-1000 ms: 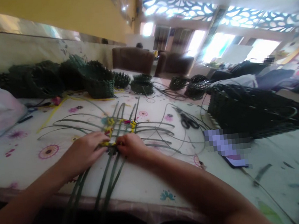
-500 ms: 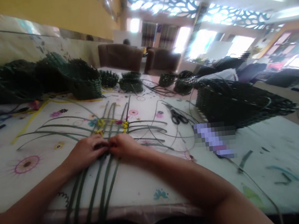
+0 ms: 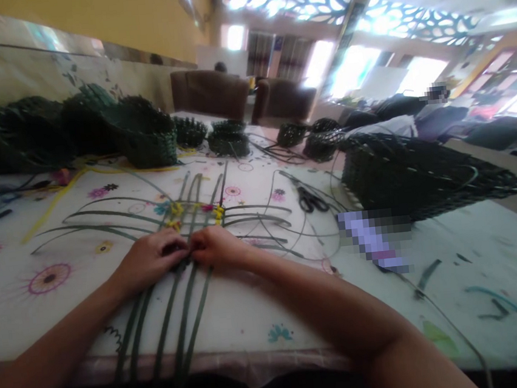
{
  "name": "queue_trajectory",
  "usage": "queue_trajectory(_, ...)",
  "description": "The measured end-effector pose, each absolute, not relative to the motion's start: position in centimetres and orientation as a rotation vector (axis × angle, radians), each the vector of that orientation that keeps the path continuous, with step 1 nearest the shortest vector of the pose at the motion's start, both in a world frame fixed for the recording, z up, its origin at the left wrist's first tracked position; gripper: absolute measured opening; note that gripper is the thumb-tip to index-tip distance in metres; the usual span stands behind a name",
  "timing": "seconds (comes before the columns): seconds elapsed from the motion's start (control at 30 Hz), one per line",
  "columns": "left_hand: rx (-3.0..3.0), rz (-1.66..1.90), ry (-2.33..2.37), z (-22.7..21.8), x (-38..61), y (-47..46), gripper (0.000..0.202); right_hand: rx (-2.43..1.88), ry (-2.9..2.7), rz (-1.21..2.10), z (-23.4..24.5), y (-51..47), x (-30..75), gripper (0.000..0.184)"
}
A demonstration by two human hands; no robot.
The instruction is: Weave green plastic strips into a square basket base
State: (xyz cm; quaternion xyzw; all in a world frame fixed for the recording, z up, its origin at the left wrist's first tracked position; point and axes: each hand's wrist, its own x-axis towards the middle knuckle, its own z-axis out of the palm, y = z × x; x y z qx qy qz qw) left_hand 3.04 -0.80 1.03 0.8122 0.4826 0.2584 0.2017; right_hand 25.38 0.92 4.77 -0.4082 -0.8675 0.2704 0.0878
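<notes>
Long dark green strips (image 3: 178, 305) lie crossed on the flowered tablecloth (image 3: 251, 304), held at the crossing by small yellow clips (image 3: 218, 211). My left hand (image 3: 148, 259) rests on the strips just below that crossing, fingers curled and pinching them. My right hand (image 3: 215, 247) touches it from the right, fingers also pressed down on the same strips. Several strip ends run toward me over the table's front edge.
Black scissors (image 3: 311, 200) lie right of the weave. A large dark woven basket (image 3: 403, 174) stands at the right, smaller green baskets (image 3: 144, 141) along the back. A blurred flat object (image 3: 373, 244) lies near the basket. A person sits at the far right.
The view has shifted slightly. Both hands stay together on the strips, having slid a little toward me from the yellow clips.
</notes>
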Motion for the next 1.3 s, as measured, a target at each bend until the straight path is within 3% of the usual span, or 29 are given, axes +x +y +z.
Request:
queue_trajectory(0.2, 1.943, 1.011, 1.461, 1.3, 2.5, -1.1, 0.042, -1.179, -2.476, 0.968, 5.0, 0.9, 25.5, 0.013)
queue_trajectory(0.4, 2.085, 0.774, 1.333, 1.1, 2.4, -0.8, 0.047, -1.202, -2.538, 0.939, 5.4, 0.6, 25.7, 0.017)
queue_trajectory(0.63, 2.227, 0.700, 1.282, 0.9, 2.0, -0.5, 0.042, -1.282, -2.676, 0.642, 5.7, 0.0, 25.5, 0.022)
queue_trajectory(0.97, 2.077, 0.760, 1.353, 0.4, 2.7, -0.6, 0.032, -1.130, -2.508, 0.918, 4.7, 1.3, 26.1, 0.010)
queue_trajectory(1.17, 2.224, 0.742, 1.244, 0.5, 2.7, -0.5, 0.030, -1.106, -2.418, 1.087, 4.7, 1.6, 26.6, 0.024)
queue_trajectory(1.3, 2.257, 0.706, 1.259, 0.9, 2.9, -0.9, 0.035, -1.109, -2.406, 1.138, 4.9, 1.9, 26.7, 0.017)
